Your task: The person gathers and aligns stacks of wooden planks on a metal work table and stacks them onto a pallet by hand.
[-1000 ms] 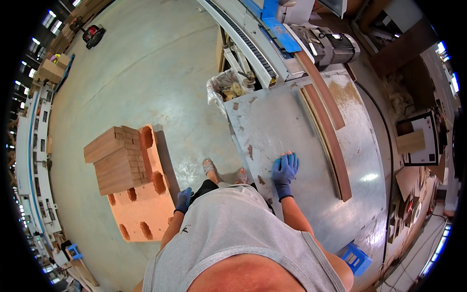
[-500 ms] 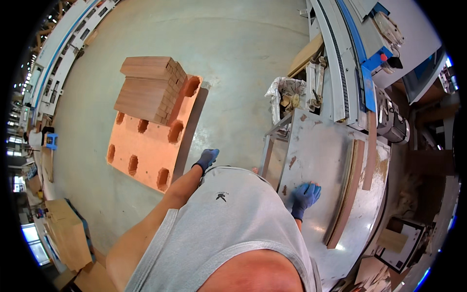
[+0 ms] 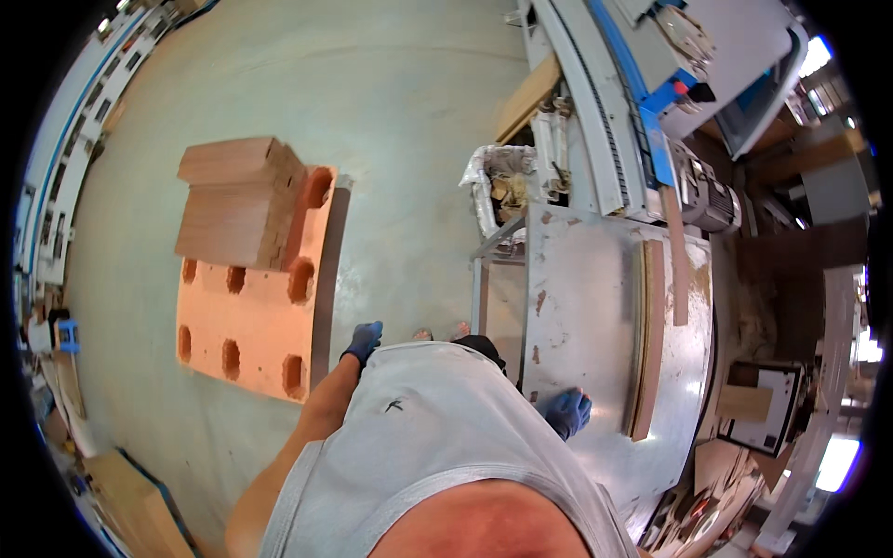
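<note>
My left hand [image 3: 365,340], in a blue glove, hangs beside my hip with its fingers loosely bent and nothing visible in it. The orange pallet [image 3: 251,321] with cut-out holes lies on the floor to its left. On the pallet's far part stands a stack of brown wooden boards [image 3: 233,223]. My right hand [image 3: 567,412], also blue-gloved, rests open on the grey metal table [image 3: 586,307] at my right, near its left edge. Farther right on that table lies a small stack of long narrow wooden strips [image 3: 648,339], apart from the hand.
A bin lined with a pale bag [image 3: 482,181] holds scraps beyond the table. Past it runs a long machine with a blue rail [image 3: 633,84], its motor [image 3: 712,195] at the right. Another long machine [image 3: 70,158] lines the far left. Boards [image 3: 135,502] stand at the lower left.
The view has shifted, so the pallet and table appear farther left. My right hand has moved toward me along the tabletop, and my left hand still hangs by my side.
</note>
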`<state>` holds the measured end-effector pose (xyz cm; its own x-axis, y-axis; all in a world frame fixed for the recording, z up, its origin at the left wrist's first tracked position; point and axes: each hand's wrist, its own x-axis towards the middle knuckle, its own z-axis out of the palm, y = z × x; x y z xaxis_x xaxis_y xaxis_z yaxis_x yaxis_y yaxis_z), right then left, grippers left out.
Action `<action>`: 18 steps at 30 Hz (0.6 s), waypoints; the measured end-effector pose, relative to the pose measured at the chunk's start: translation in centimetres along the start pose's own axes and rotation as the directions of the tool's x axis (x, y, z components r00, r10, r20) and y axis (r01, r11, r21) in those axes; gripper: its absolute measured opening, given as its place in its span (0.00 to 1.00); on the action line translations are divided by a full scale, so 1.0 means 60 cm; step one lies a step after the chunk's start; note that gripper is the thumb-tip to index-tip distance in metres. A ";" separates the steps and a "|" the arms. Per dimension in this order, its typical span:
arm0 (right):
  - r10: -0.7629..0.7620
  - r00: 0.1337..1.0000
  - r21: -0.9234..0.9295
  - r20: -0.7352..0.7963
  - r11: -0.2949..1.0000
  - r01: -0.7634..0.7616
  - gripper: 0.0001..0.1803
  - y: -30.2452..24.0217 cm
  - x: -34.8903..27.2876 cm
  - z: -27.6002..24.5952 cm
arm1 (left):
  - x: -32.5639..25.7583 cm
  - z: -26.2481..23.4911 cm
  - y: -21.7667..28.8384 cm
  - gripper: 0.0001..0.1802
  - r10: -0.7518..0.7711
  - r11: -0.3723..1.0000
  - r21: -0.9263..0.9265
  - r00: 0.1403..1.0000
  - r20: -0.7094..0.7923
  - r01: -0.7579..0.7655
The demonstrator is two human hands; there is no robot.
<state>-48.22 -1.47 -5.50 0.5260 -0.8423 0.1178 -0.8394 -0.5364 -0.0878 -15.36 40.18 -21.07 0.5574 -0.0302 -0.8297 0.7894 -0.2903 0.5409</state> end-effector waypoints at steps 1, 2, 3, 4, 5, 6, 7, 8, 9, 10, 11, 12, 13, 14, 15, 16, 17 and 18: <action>0.037 0.999 -0.040 0.012 0.999 -0.037 0.22 0.005 -0.012 -0.004 | -0.007 0.002 0.003 0.31 0.010 1.000 0.024 1.000 -0.001 -0.010; 0.062 0.992 0.033 0.110 0.997 -0.066 0.22 0.009 -0.014 -0.017 | -0.021 0.005 0.012 0.29 -0.007 0.996 0.094 1.000 0.000 0.007; 0.022 0.992 0.035 0.122 0.999 -0.027 0.22 0.009 -0.018 -0.018 | -0.022 0.006 0.011 0.27 0.000 0.994 0.108 1.000 0.004 -0.001; 0.040 0.999 -0.004 0.035 0.999 -0.040 0.23 0.015 -0.030 -0.008 | -0.019 0.006 0.008 0.25 0.006 0.992 0.126 1.000 0.007 -0.007; 0.059 0.997 -0.039 -0.048 0.997 -0.061 0.24 0.031 -0.059 0.012 | -0.013 0.006 0.010 0.23 0.040 0.989 0.144 0.999 0.007 -0.041; -0.163 0.980 -0.105 -0.117 0.983 0.151 0.28 0.121 -0.053 0.077 | -0.035 0.009 -0.003 0.21 0.048 0.991 0.128 0.999 -0.001 -0.047; -0.180 0.978 -0.091 -0.106 0.981 0.171 0.28 0.106 -0.052 0.076 | -0.033 0.009 -0.007 0.21 0.042 0.992 0.120 0.999 -0.025 -0.039; -0.016 0.999 -0.027 0.046 0.999 0.017 0.29 0.084 -0.051 0.054 | -0.023 0.012 -0.003 0.20 0.068 0.987 0.150 0.998 -0.014 -0.065; 0.132 0.969 0.010 0.209 0.990 -0.137 0.31 0.058 -0.042 0.031 | -0.017 0.013 -0.004 0.20 0.089 0.981 0.175 0.996 -0.008 -0.086; 0.113 0.973 0.021 0.203 0.993 -0.119 0.31 0.044 -0.030 0.016 | -0.019 0.015 -0.007 0.20 0.097 0.983 0.160 0.995 -0.020 -0.093; 0.119 0.955 0.001 0.272 0.992 -0.124 0.31 0.040 -0.025 0.000 | -0.023 0.017 -0.017 0.20 0.119 0.973 0.204 0.993 -0.025 -0.112; 0.129 0.933 -0.019 0.337 0.991 -0.130 0.32 0.036 -0.019 -0.008 | -0.025 0.018 -0.024 0.21 0.143 0.959 0.249 0.989 -0.027 -0.132; 0.127 0.932 -0.022 0.341 0.992 -0.127 0.32 0.032 -0.011 -0.010 | -0.026 0.017 -0.029 0.21 0.137 0.961 0.248 0.990 -0.029 -0.126; 0.091 0.912 -0.019 0.400 0.996 -0.091 0.32 0.033 -0.003 -0.018 | -0.028 0.019 -0.035 0.21 0.134 0.960 0.253 0.990 -0.036 -0.121; 0.058 0.888 -0.011 0.456 0.998 -0.060 0.32 0.032 0.004 -0.023 | -0.030 0.019 -0.039 0.22 0.135 0.958 0.261 0.990 -0.043 -0.119; 0.008 0.872 0.053 0.490 0.998 -0.038 0.35 0.032 0.008 -0.029 | -0.032 0.019 -0.043 0.22 0.133 0.957 0.264 0.990 -0.037 -0.119; 0.017 0.873 0.050 0.487 0.998 -0.048 0.35 0.030 0.008 -0.035 | -0.033 0.019 -0.043 0.22 0.116 0.958 0.267 0.993 -0.029 -0.104; -0.017 0.864 0.050 0.503 0.999 -0.009 0.38 0.029 0.007 -0.041 | -0.032 0.020 -0.042 0.22 0.100 0.958 0.271 0.995 -0.021 -0.090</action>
<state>-49.76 -2.64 -3.18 0.5381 -0.7451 -0.3940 -0.8362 -0.5306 -0.1386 -18.72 39.81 -20.98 0.6385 -0.0390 -0.7686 0.6363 -0.5351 0.5557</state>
